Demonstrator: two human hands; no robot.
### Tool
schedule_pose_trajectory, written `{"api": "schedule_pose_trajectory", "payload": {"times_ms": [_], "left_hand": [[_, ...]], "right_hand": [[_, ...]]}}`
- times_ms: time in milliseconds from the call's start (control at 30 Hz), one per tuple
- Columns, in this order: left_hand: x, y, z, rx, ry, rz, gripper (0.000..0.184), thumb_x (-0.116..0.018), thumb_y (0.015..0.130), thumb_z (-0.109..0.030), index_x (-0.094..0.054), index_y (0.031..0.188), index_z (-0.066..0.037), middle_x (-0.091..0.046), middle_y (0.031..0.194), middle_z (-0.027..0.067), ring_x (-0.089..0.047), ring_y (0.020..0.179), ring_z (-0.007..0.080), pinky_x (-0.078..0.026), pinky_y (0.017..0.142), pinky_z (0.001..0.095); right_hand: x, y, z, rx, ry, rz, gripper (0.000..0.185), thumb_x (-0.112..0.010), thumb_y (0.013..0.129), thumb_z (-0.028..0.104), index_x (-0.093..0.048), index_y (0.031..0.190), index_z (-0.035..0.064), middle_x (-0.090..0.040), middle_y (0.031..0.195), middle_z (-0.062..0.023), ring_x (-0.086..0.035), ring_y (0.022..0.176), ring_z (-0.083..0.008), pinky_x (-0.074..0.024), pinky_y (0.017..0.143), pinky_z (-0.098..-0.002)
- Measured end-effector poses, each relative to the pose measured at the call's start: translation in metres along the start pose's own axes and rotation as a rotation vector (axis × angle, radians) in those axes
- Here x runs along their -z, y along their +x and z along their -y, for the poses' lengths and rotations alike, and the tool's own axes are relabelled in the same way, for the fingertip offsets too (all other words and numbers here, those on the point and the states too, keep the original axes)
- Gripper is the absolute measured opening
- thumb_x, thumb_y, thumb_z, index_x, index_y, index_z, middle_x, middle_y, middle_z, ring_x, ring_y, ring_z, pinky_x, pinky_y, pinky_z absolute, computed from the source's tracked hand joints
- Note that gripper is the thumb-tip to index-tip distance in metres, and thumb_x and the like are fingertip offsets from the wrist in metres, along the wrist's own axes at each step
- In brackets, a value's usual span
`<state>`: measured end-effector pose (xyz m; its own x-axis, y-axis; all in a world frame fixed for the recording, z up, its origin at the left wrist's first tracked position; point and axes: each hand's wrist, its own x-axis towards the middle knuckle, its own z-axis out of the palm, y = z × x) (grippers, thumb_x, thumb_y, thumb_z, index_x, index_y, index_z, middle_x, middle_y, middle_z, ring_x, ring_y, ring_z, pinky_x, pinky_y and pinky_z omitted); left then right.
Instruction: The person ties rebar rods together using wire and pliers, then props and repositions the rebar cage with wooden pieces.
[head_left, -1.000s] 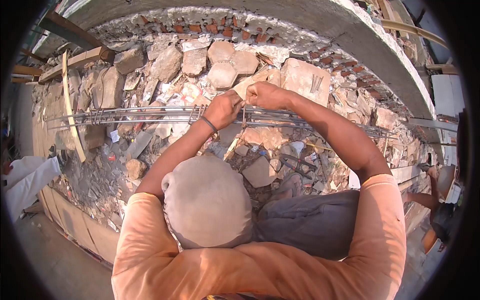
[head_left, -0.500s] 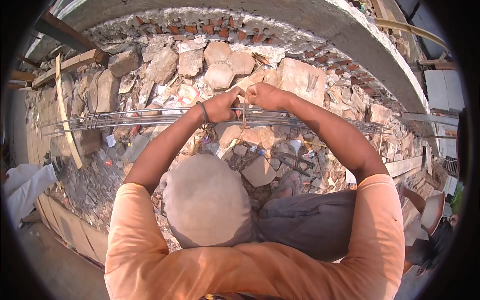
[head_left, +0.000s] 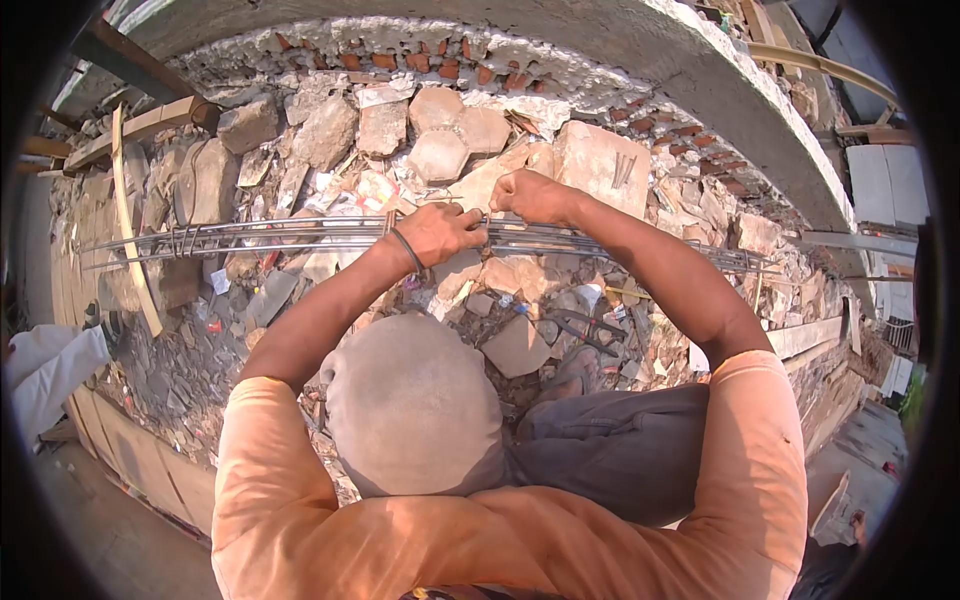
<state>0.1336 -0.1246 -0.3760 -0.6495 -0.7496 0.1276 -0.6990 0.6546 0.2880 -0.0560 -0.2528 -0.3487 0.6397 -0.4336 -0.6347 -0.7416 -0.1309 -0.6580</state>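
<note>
Your left grip point(head_left: 440, 233) curls over the steel bars point(head_left: 540, 238), whether clasping them I can't tell. Your right grip point(head_left: 497, 208) narrows to a pinch by their far edge, anything inside too small to see. Open bar runs toward three; looped ties point(head_left: 185, 240) crowd nine. Slab point(head_left: 590, 150) edge at two, dark-handled tool point(head_left: 595, 321) at five, broken brick wall point(head_left: 420, 62) bounding twelve.

Rods point(head_left: 320, 232) run left to right over rubble point(head_left: 190, 350), crossing a wood strip point(head_left: 122, 180) near their left end. Beyond them, toward the right, wire pieces point(head_left: 623, 170) lie on a slab point(head_left: 580, 165); behind is a wall point(head_left: 620, 40). Pliers point(head_left: 592, 340) lie nearer, beside a foot point(head_left: 575, 372).
</note>
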Motion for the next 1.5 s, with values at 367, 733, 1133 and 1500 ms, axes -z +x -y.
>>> {"api": "schedule_pose_trajectory", "payload": {"times_ms": [367,733,1133,1500], "left_hand": [[0.016,0.006,0.007,-0.041,-0.107,0.108,0.024,-0.056,0.080,-0.008,-0.062,0.103,-0.008,-0.061,0.114,0.0107,-0.067,0.084,0.0309,-0.055,0.071,0.0403],[-0.003,0.011,0.014,0.161,-0.514,-0.171,0.013,-0.063,0.089,-0.018,-0.063,0.094,-0.005,-0.060,0.076,0.0147,-0.064,0.075,0.0328,-0.048,0.065,0.0428],[-0.025,0.014,-0.038,0.635,-0.170,-0.512,0.015,-0.058,0.087,-0.015,-0.072,0.087,-0.010,-0.065,0.085,0.0058,-0.057,0.095,0.0248,-0.019,0.114,0.0546],[-0.018,0.002,-0.037,0.676,-0.249,-0.381,0.013,-0.062,0.085,-0.015,-0.073,0.093,-0.012,-0.066,0.087,0.0046,-0.058,0.099,0.0236,-0.016,0.116,0.0555]], "right_hand": [[-0.007,-0.002,-0.007,0.077,-0.166,-0.035,0.025,-0.064,0.087,0.025,-0.068,0.095,0.0011,-0.069,0.090,-0.0162,-0.064,0.086,-0.0256,-0.0487,0.079,-0.0375],[-0.011,-0.003,-0.007,0.103,-0.131,-0.097,0.021,-0.061,0.087,0.021,-0.067,0.090,0.0006,-0.068,0.084,-0.0163,-0.064,0.080,-0.0265,-0.0488,0.075,-0.0383],[-0.008,-0.034,0.032,0.226,-0.477,-0.097,0.014,-0.058,0.084,0.009,-0.061,0.091,-0.0024,-0.063,0.082,-0.0162,-0.058,0.073,-0.0326,-0.0456,0.070,-0.0433],[0.014,-0.034,0.056,0.710,-0.943,-0.076,0.020,-0.052,0.080,0.003,-0.065,0.095,0.0042,-0.060,0.104,-0.0086,-0.053,0.108,-0.0253,-0.0404,0.092,-0.0412]]}}
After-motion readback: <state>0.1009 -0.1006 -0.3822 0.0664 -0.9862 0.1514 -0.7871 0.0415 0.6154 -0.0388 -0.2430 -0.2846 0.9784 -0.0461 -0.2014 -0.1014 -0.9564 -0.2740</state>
